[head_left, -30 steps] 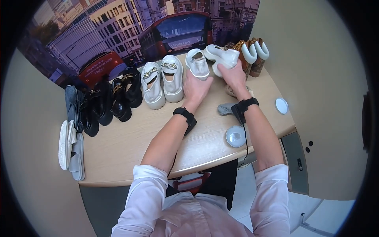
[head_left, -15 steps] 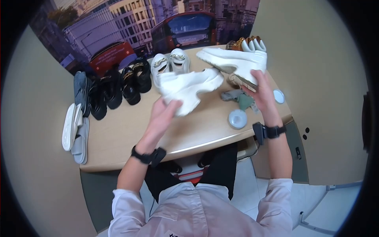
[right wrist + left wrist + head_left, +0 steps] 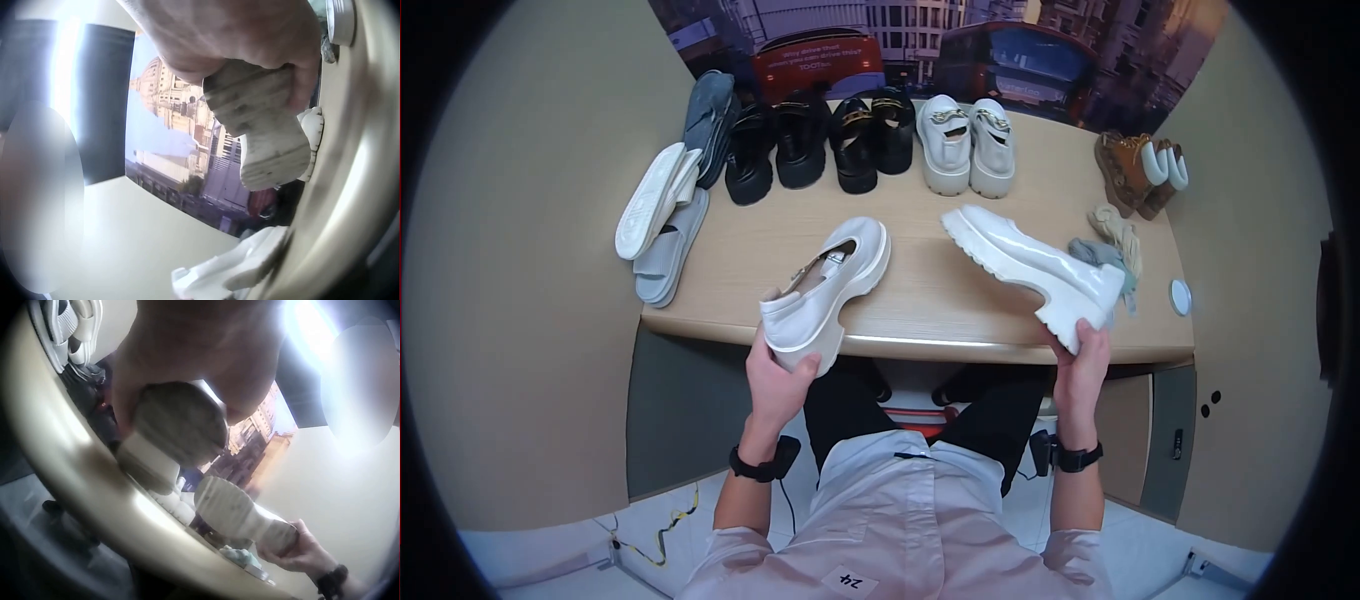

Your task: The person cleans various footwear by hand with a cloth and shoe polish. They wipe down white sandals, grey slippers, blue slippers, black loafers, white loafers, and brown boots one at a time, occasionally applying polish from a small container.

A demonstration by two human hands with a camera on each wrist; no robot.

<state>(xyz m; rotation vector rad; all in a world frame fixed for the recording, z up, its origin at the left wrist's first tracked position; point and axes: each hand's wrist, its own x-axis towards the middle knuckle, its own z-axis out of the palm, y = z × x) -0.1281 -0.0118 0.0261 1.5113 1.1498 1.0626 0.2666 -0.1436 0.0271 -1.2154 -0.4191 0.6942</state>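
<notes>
By its heel, my left hand [image 3: 780,385] grips a white chunky-heeled shoe [image 3: 800,322] with a strap, its toe pointing away from me and its opening showing. The matching white shoe [image 3: 1040,262] is in my right hand [image 3: 1085,372], also gripped at the heel, turned on its side with the toe up to the left. Both are held over the table's front edge, apart from each other. From below, the left wrist view shows the heel underside [image 3: 181,419] of the left shoe. The right shoe's sole [image 3: 269,134] faces the right wrist camera.
Along the back of the table [image 3: 920,320] stand black shoes [image 3: 800,140] and white loafers [image 3: 966,150] with gold chains. Slippers [image 3: 670,240] lie at the left end. At right are brown boots [image 3: 1130,165], crumpled cloths [image 3: 1115,235] and a round white dish [image 3: 1180,297].
Both white shoes have been lifted from the back row beside the loafers and brought towards my body. My hands have moved apart, and the head view has shifted.
</notes>
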